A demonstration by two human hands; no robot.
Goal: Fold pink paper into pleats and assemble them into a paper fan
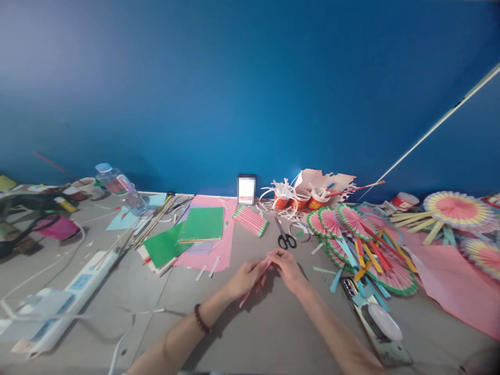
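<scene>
Left hand (245,276) & right hand (288,268) pinch pink strip (250,294) over table (265,338), scissors (286,238) just beyond.

Left forearm: bare; I bring it in over the tabletop's near edge, left of centre, slanting up to the right.
Left hand (246,276): mid-tabletop, fingers curled, tips pinched on the pink paper strip (246,298).
Right forearm: bare; I bring it in from the near edge at the right, slanting up to the left.
Right hand (288,268): back of hand upward, fingers bent, tips pinching the strip's upper end.
Both hands: fingertips almost meeting, wrists apart, held low over the tabletop.
</scene>
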